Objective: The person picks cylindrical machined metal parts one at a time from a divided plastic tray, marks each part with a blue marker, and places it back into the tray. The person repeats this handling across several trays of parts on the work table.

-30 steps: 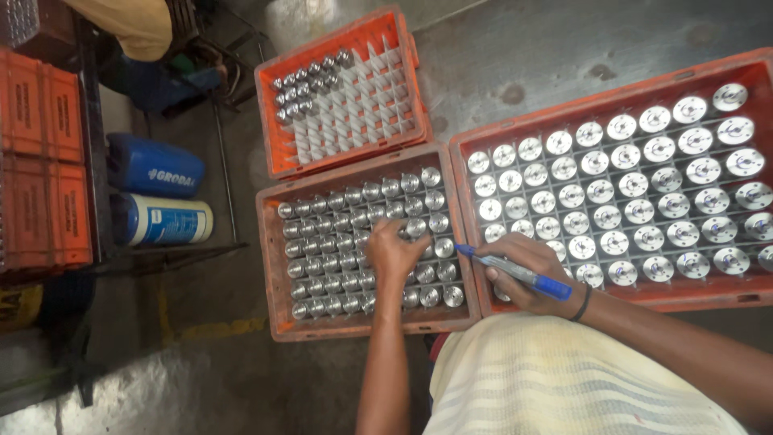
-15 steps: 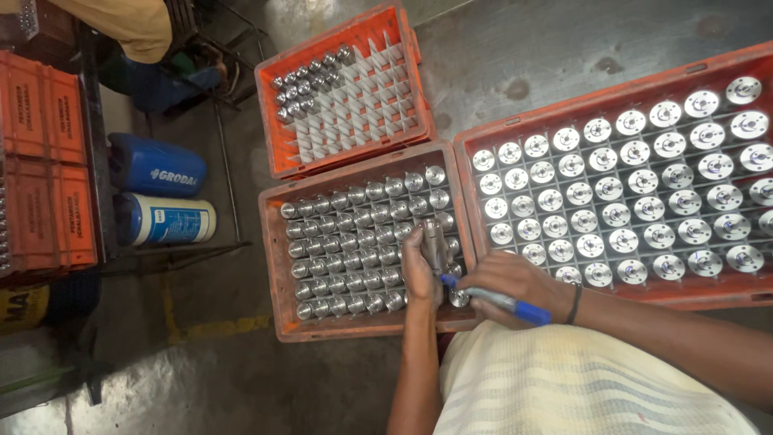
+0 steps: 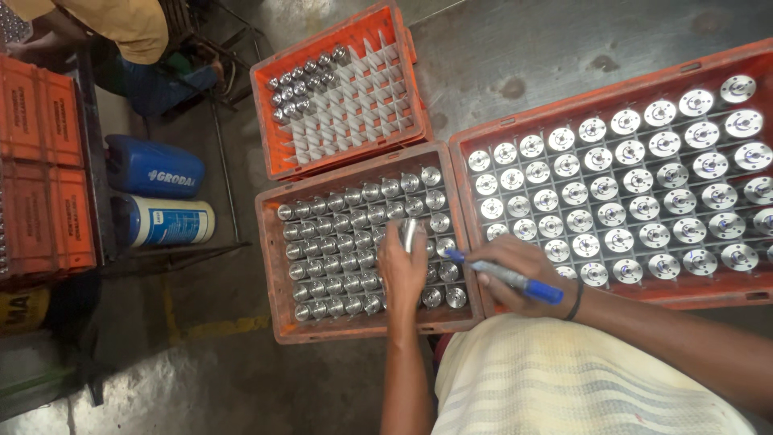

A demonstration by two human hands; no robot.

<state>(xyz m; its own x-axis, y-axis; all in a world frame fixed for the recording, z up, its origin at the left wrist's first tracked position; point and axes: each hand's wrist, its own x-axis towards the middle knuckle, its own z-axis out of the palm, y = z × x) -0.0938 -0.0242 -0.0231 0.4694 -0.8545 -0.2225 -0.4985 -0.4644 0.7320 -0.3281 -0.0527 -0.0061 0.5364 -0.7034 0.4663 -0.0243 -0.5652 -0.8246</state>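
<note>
My left hand (image 3: 403, 270) is closed around a shiny metal cylinder (image 3: 410, 234), held just above the middle orange crate (image 3: 274, 266) full of similar metal cylinders. My right hand (image 3: 523, 270) grips a blue marker pen (image 3: 503, 274) whose tip points left, close to the held cylinder, over the gap between two crates. To the right stands a larger orange crate (image 3: 612, 105) with several round flanged metal parts in a grid.
A third orange crate (image 3: 338, 157) with white dividers, partly filled, lies farther back. Blue and white plastic canisters (image 3: 157, 193) lie at the left beside stacked orange crates (image 3: 40, 185). Another person (image 3: 121, 32) crouches at top left. A pale cloth (image 3: 564, 379) covers my lap.
My left hand has lifted one cylinder out of the middle crate, and my right hand has brought the marker's tip towards it.
</note>
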